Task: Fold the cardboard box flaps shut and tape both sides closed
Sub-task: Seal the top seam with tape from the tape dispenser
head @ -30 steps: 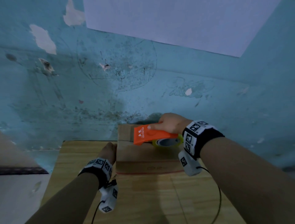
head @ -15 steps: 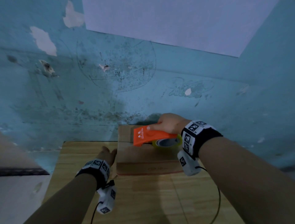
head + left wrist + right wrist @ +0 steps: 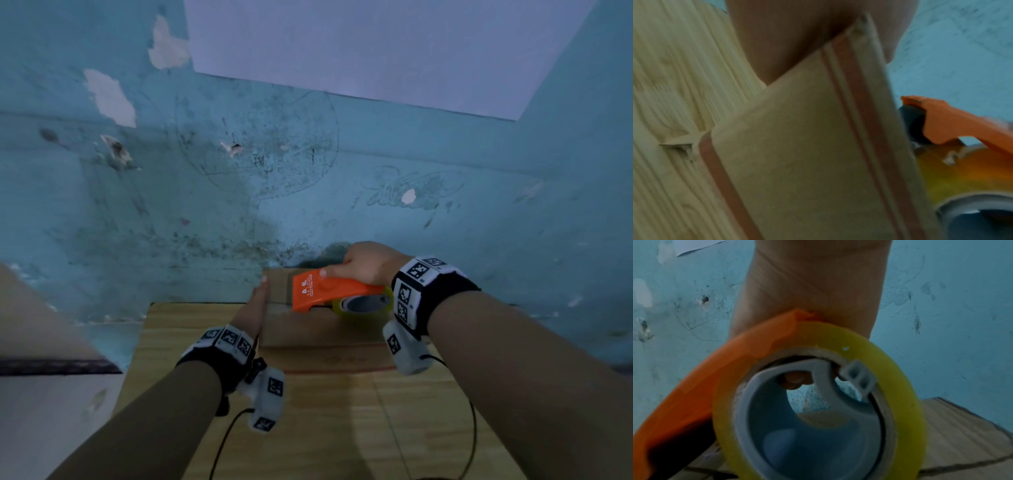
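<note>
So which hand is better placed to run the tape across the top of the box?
The right hand: it grips the tape dispenser over the box. The left hand lies flat against its side.

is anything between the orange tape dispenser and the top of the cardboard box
Nothing visible. The orange tape dispenser, gripped by the right hand, sits just over the brown cardboard box; the left hand lies flat against its left side.

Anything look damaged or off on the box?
One thing: in the left wrist view the cardboard box has a torn, crumpled bit of cardboard sticking out at its lower corner against the wooden table. Otherwise nothing stands out.
</note>
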`<action>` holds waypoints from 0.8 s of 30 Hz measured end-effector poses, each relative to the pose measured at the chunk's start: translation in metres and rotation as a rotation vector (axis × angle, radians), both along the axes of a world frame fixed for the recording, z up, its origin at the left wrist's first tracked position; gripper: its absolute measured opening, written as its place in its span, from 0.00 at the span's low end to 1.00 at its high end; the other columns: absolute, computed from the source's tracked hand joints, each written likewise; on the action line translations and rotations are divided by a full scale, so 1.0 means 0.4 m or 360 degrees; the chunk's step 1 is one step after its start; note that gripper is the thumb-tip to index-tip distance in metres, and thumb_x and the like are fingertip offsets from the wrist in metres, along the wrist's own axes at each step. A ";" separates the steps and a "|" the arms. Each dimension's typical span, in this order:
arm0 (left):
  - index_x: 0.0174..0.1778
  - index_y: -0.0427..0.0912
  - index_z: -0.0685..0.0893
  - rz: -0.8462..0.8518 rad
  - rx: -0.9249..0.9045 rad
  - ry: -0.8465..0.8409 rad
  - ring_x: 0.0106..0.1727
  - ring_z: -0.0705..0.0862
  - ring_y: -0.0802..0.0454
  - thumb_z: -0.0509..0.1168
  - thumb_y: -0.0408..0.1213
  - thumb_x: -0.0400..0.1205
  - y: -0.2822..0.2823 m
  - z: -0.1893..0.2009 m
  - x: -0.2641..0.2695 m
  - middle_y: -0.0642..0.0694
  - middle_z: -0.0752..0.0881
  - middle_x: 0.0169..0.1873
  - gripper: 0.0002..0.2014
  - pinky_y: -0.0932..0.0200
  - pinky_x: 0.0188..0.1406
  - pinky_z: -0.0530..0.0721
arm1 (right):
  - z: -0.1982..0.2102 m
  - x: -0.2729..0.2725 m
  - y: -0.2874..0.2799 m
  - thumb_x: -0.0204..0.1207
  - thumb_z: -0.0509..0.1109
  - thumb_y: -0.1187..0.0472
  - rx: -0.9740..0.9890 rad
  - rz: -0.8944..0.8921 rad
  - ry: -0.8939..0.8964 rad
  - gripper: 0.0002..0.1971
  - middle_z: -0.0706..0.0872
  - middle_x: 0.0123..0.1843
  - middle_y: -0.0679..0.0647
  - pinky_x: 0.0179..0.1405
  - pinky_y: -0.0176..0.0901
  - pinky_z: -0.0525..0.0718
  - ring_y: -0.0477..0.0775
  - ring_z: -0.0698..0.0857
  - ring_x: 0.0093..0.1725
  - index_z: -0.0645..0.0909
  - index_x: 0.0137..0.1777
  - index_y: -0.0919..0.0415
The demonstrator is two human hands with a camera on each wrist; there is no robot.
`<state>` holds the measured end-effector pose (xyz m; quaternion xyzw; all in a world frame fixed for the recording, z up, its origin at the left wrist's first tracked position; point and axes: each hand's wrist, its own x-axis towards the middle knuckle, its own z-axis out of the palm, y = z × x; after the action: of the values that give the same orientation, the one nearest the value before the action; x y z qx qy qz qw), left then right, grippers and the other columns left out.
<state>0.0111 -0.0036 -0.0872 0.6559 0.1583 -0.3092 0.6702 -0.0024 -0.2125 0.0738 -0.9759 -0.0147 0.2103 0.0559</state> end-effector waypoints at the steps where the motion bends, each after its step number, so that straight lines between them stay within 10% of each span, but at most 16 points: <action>1: 0.69 0.47 0.81 -0.0034 0.0103 -0.0044 0.61 0.86 0.36 0.55 0.86 0.56 -0.003 0.011 -0.004 0.36 0.86 0.62 0.55 0.38 0.68 0.80 | -0.001 0.000 0.000 0.73 0.58 0.28 0.0005 -0.0003 -0.0004 0.30 0.73 0.25 0.52 0.30 0.40 0.68 0.50 0.74 0.26 0.72 0.24 0.54; 4: 0.70 0.34 0.79 -0.0200 0.0447 -0.0184 0.68 0.81 0.35 0.47 0.64 0.83 -0.012 0.100 -0.039 0.32 0.82 0.67 0.38 0.43 0.73 0.76 | -0.001 -0.001 0.002 0.72 0.58 0.27 0.0023 -0.0011 -0.0006 0.30 0.73 0.25 0.52 0.31 0.40 0.68 0.50 0.74 0.26 0.71 0.24 0.53; 7: 0.79 0.33 0.67 -0.0355 0.0704 -0.0262 0.75 0.74 0.36 0.40 0.49 0.90 -0.024 0.139 -0.054 0.28 0.74 0.74 0.29 0.49 0.76 0.70 | 0.004 -0.006 0.005 0.72 0.58 0.27 0.0019 -0.0018 -0.0004 0.30 0.74 0.26 0.51 0.32 0.41 0.69 0.50 0.75 0.27 0.72 0.25 0.53; 13: 0.85 0.45 0.45 -0.0361 0.1118 -0.0731 0.85 0.54 0.42 0.47 0.50 0.88 -0.023 0.129 -0.041 0.40 0.51 0.85 0.31 0.45 0.84 0.56 | 0.015 -0.020 0.008 0.73 0.57 0.28 0.0034 -0.0011 -0.0011 0.28 0.76 0.28 0.51 0.34 0.41 0.71 0.49 0.76 0.30 0.73 0.27 0.52; 17: 0.84 0.53 0.51 -0.0597 0.1319 -0.1156 0.86 0.47 0.46 0.44 0.48 0.89 -0.050 0.126 -0.060 0.49 0.45 0.86 0.26 0.42 0.85 0.51 | 0.032 -0.037 0.007 0.76 0.58 0.31 0.0084 0.0009 -0.0028 0.23 0.74 0.28 0.48 0.32 0.38 0.69 0.46 0.74 0.30 0.69 0.27 0.46; 21: 0.85 0.48 0.45 -0.0323 0.1069 -0.0938 0.85 0.55 0.39 0.48 0.47 0.89 -0.060 0.113 -0.067 0.42 0.41 0.85 0.29 0.45 0.83 0.61 | 0.030 -0.042 0.005 0.75 0.58 0.30 0.0071 0.0002 -0.0020 0.25 0.75 0.30 0.50 0.36 0.40 0.71 0.47 0.76 0.31 0.70 0.28 0.48; 24: 0.85 0.42 0.47 -0.0196 0.0961 -0.0645 0.80 0.66 0.35 0.46 0.47 0.89 -0.055 0.117 -0.053 0.33 0.60 0.82 0.30 0.46 0.77 0.65 | 0.036 -0.050 0.005 0.76 0.58 0.32 0.0099 0.0023 -0.0043 0.24 0.72 0.28 0.48 0.31 0.38 0.67 0.46 0.72 0.29 0.67 0.27 0.47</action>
<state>-0.0100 -0.0255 -0.0402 0.8804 0.0667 -0.1522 0.4441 -0.0225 -0.2105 0.0883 -0.9763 -0.0289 0.1970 0.0846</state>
